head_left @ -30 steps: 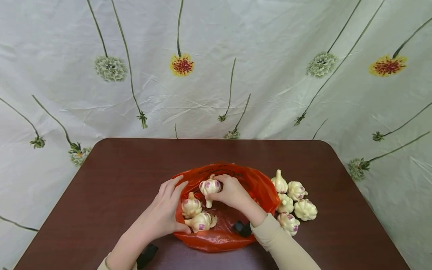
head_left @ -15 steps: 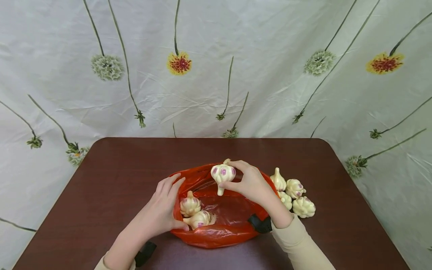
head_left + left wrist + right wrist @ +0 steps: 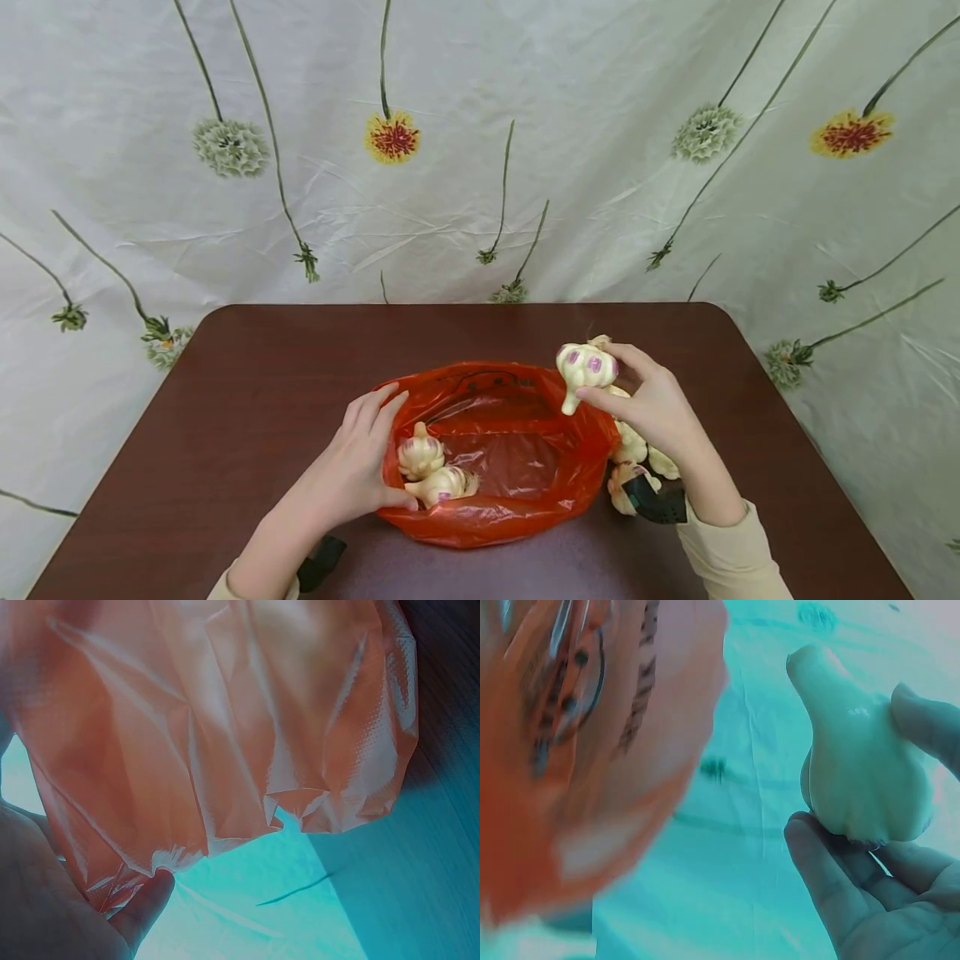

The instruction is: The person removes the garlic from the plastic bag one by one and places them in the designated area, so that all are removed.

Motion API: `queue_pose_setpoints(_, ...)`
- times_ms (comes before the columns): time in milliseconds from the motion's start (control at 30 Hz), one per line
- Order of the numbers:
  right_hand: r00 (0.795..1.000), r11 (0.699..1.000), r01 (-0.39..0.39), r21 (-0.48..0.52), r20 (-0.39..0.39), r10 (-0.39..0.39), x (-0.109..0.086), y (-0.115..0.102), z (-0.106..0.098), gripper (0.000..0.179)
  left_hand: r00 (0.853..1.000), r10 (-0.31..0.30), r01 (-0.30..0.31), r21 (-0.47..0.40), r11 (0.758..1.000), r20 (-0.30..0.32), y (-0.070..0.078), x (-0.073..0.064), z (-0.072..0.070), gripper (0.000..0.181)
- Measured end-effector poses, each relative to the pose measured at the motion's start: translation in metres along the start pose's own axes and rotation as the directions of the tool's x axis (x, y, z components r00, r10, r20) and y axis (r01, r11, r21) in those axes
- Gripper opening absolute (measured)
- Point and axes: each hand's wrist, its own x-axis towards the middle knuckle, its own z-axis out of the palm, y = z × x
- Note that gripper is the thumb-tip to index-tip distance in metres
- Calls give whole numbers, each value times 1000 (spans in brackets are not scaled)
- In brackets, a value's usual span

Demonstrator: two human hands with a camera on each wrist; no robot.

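Observation:
My right hand (image 3: 648,400) pinches a garlic bulb (image 3: 587,364) between thumb and fingers, above the right rim of a red plastic bag (image 3: 495,529). The bulb is cream with purple patches, its stem pointing down. In the right wrist view the same garlic bulb (image 3: 862,757) sits between thumb and fingertips, beside the bag. My left hand (image 3: 352,462) holds the bag's left rim, fingers spread along it. The left wrist view shows the thumb (image 3: 146,907) at the bag's crinkled edge. Inside the bag's left end lie two garlic bulbs (image 3: 422,454).
Several more garlic bulbs (image 3: 630,444) lie on the table right of the bag, partly hidden by my right hand and its black wrist camera (image 3: 656,500). The dark brown table (image 3: 285,375) has a flowered white cloth (image 3: 450,208) behind it.
My right hand has lifted the garlic bulb out of the bag and carried it right, past the bag's right rim. My left hand stays at the left rim.

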Motion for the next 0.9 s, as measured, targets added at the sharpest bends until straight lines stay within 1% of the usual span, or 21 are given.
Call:
queue_pose_setpoints(100,999,1000,-25,2,-29,25,-11,10,-17,64,1000,0,0,5,1000,2,0,0,-1,122)
queue_pose_setpoints(300,993,1000,-6,27,-121,10,-35,40,-42,61,1000,6,-6,7,1000,-4,0,0,-1,122)
queue_pose_setpoints(367,991,999,-23,29,-131,26,-44,51,-49,62,1000,8,-8,7,1000,-5,0,-1,-1,122)
queue_pose_setpoints(567,986,991,-134,17,-100,135,-69,81,-57,65,1000,0,0,2,1000,7,0,-1,-2,122)
queue_pose_setpoints(767,982,983,-182,-30,-64,180,-87,103,-56,63,999,-26,26,-9,1000,24,1,-1,-2,121)
queue_pose_setpoints(900,974,972,-224,-68,-41,222,-97,115,-53,61,999,-36,36,-16,999,32,1,-2,-2,119)
